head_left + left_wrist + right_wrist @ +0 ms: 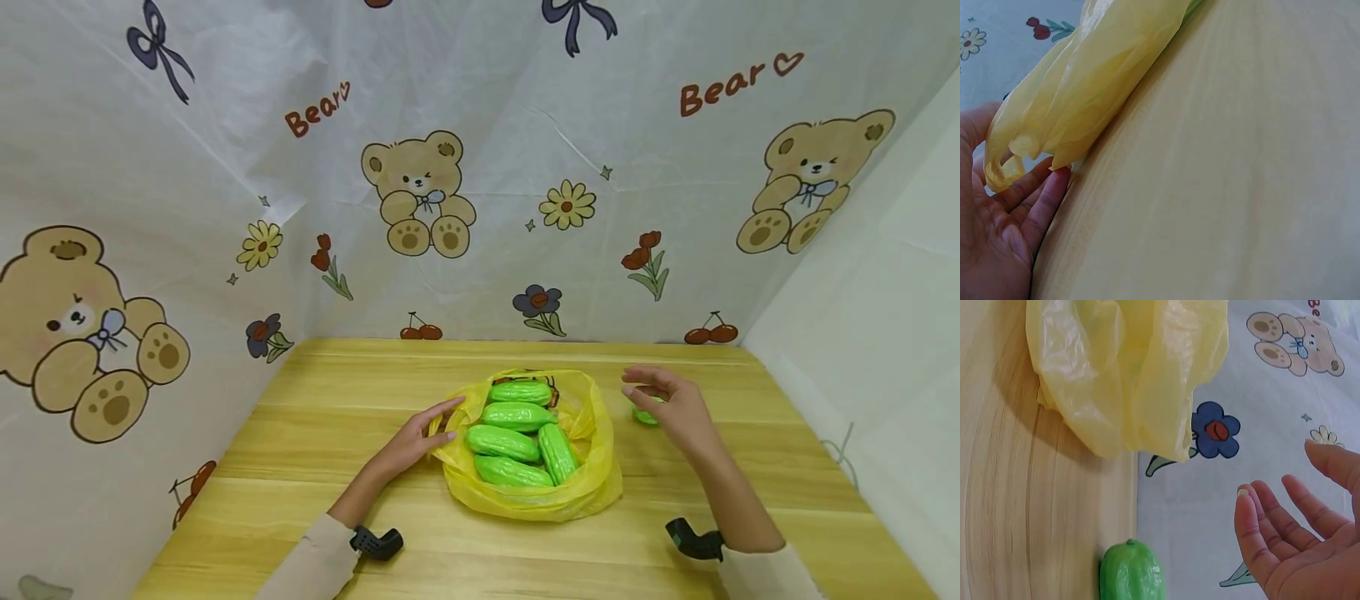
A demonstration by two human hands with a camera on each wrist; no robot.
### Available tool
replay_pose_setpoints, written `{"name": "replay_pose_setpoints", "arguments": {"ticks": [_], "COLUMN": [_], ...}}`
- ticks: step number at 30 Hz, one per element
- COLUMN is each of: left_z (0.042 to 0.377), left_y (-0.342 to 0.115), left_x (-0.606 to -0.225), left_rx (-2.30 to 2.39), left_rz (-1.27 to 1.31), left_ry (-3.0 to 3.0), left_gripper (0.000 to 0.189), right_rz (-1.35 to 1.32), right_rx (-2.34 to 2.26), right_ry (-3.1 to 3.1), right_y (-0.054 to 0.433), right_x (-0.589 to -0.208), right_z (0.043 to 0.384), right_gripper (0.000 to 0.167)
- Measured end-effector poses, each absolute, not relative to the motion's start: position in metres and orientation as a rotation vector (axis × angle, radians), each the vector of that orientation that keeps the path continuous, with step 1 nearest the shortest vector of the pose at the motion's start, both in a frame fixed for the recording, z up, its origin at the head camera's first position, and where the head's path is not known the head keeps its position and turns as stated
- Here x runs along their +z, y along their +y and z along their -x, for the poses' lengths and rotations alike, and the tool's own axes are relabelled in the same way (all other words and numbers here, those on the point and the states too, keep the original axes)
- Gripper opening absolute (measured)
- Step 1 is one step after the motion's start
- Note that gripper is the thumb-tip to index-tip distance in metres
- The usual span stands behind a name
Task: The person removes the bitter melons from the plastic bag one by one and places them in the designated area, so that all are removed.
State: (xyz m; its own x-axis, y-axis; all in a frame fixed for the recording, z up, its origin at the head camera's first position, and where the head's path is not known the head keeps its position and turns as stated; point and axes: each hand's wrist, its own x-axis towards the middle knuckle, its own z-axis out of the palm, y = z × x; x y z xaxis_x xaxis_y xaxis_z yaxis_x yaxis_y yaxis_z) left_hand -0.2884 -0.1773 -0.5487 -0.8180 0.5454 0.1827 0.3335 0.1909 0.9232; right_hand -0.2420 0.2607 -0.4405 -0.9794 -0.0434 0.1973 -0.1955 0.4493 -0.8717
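A yellow plastic bag (pixel 540 504) stands with its mouth wide, holding several glossy green bitter melons (pixel 502 443) with bumpy skins. At the bag's left rim, my left hand (pixel 408 446) holds the plastic between thumb and fingers. The left wrist view shows the bag's handle loop (pixel 1004 178) lying against those fingers. To the right of the bag, my right hand (pixel 671 408) hovers with its fingers apart and nothing between them. Below it on the table lies another bitter melon (pixel 1132 572), partly covered by the hand in the head view.
The wooden table (pixel 337 400) meets a cloth backdrop (pixel 495 283) printed with bears and flowers at the back and left. A plain white wall (pixel 885 333) borders the right side, with a thin cord (pixel 843 454) beside it.
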Motion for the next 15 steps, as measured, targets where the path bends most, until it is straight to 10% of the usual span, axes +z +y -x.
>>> {"name": "replay_pose_setpoints", "arguments": {"ticks": [15], "left_z": [0.287], "left_y": [-0.179], "left_x": [-0.549], "left_rx": [1.663], "left_rz": [-0.838], "left_ry": [2.278], "left_gripper": [0.058], "right_rz": [-0.288], "right_rx": [1.578], "right_ry": [-2.621], "right_y": [0.229], "right_x": [-0.44], "right_z": [0.233], "right_gripper": [0.047]}}
